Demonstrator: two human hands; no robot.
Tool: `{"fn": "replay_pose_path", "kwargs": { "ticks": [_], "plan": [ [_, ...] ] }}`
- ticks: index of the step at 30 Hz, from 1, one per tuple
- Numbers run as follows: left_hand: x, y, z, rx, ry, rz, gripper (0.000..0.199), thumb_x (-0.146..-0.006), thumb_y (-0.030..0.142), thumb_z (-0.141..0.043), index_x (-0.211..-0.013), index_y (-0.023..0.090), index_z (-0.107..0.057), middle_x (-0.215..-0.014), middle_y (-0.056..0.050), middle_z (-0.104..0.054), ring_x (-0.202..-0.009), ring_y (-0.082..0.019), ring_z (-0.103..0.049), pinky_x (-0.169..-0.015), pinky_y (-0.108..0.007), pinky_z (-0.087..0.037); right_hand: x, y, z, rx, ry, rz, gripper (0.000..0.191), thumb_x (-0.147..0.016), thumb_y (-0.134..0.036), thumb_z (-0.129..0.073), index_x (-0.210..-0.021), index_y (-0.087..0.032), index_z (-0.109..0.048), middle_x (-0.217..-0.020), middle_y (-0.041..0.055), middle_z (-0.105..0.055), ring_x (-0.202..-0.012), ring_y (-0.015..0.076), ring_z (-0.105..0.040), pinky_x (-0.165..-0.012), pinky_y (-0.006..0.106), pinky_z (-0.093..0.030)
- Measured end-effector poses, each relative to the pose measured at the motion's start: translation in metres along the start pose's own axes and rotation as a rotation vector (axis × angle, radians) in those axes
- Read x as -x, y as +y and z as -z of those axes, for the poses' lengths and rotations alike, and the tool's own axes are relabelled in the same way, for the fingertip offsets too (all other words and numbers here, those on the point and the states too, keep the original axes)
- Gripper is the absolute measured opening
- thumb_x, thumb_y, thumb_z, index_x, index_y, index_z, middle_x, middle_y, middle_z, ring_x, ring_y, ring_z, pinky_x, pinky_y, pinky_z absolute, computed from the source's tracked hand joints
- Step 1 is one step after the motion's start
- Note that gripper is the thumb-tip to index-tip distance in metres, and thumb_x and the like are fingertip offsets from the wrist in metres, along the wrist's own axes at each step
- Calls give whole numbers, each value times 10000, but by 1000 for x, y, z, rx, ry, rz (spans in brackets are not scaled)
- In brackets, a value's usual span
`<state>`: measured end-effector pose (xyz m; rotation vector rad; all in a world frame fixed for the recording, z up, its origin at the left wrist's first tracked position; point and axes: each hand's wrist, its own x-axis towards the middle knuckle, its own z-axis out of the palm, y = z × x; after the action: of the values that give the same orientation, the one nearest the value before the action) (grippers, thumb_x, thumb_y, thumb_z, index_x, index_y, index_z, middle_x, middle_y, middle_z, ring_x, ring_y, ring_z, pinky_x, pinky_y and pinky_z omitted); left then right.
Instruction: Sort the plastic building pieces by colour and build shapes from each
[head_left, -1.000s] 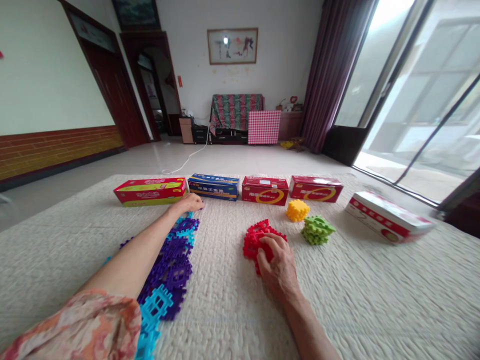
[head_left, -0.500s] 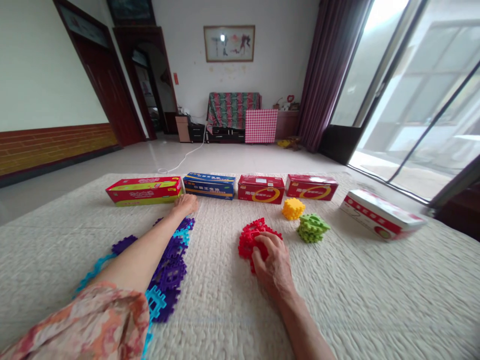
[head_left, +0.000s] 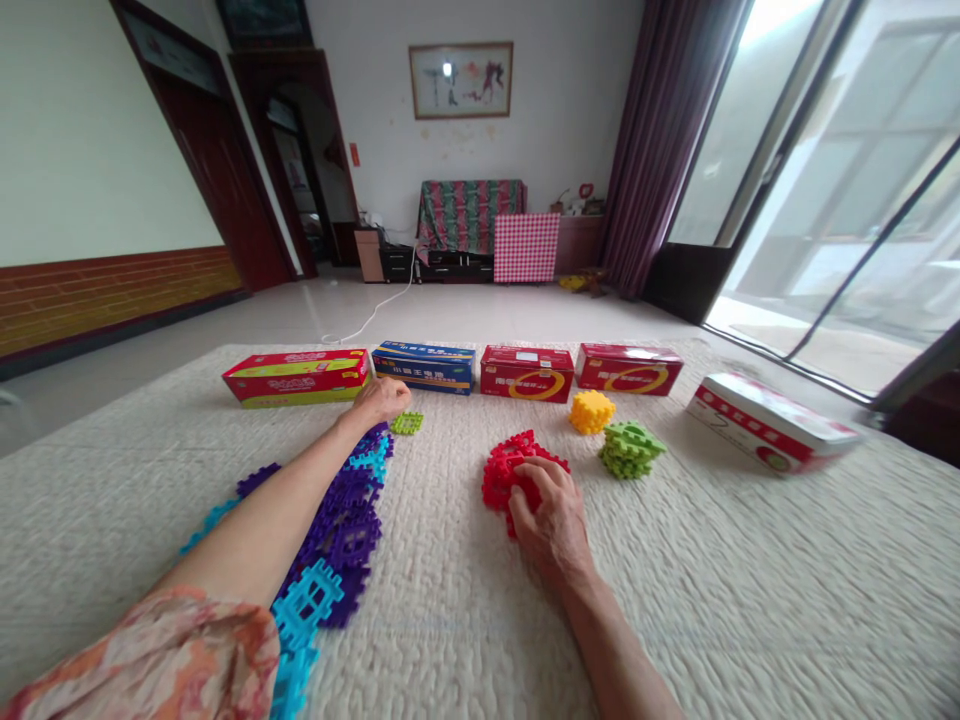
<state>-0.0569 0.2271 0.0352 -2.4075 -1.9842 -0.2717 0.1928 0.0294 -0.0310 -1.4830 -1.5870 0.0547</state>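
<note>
Yellow stack [head_left: 592,412]: squared up at right, seemingly done.
Green stack [head_left: 631,450]: near and right of yellow stack, seemingly done too.
Lime piece [head_left: 407,423]: lying alone, far left of green stack, perhaps left to place.
Red pieces [head_left: 501,477]: bunched at centre, not neatly stacked.
Right hand [head_left: 553,515]: closed around red pieces.
Left hand [head_left: 382,398]: pinched narrow near blue box [head_left: 424,370]; cannot tell whether holding anything.
Purple pieces [head_left: 341,510], light-blue pieces [head_left: 311,595]: spread mixed at left, apparently unsorted.

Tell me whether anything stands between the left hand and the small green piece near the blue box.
Nothing visible does: only the mat shows between the left hand and the small green piece. The purple pieces lie nearer the camera, off that line; the blue box is beyond.
</note>
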Motion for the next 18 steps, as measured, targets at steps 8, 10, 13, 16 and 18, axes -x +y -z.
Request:
{"fn": "replay_pose_path", "kwargs": {
  "ticks": [8,10,13,16,18],
  "plan": [
    [21,-4,-2,-114,-218,-234,390,-690,251,-538,-1052,235,-682,-1091,-50,-675,-1028,-218,-604,-901,-271,-450,-1,2,-1,16,1,22,199,-768,-231,-538,-925,-223,-659,-1091,76,-645,-1035,253,-560,-920,435,-414],
    [31,-11,5,-122,-151,-201,463,-695,189,-520,-1141,221,-639,-1165,-63,-644,-1083,-224,-583,-930,-280,-443,-1,2,-1,21,3,20,207,-771,-242,-531,-930,-216,-661,-1084,79,-646,-1025,249,-564,-916,432,-416],
    [58,-22,19,-66,-8,-288,498,-740,183,-506,-1233,188,-576,-1245,-85,-595,-1140,-221,-555,-988,-291,-420,-1,2,-2,30,11,27,223,-771,-261,-522,-936,-207,-662,-1085,82,-648,-1015,243,-568,-915,427,-416],
    [101,-28,29,60,70,-451,411,-798,269,-523,-1193,189,-600,-1255,-74,-595,-1167,-211,-540,-1029,-316,-404,-1,4,-4,48,20,39,232,-767,-278,-512,-926,-205,-665,-1075,80,-654,-997,241,-575,-908,426,-419],
    [136,-28,30,139,109,-533,382,-826,330,-531,-1177,201,-608,-1275,-67,-589,-1221,-210,-504,-1061,-351,-383,-2,6,-5,65,19,48,238,-764,-292,-511,-918,-203,-670,-1062,83,-659,-984,245,-579,-895,426,-426]
  ]
}}
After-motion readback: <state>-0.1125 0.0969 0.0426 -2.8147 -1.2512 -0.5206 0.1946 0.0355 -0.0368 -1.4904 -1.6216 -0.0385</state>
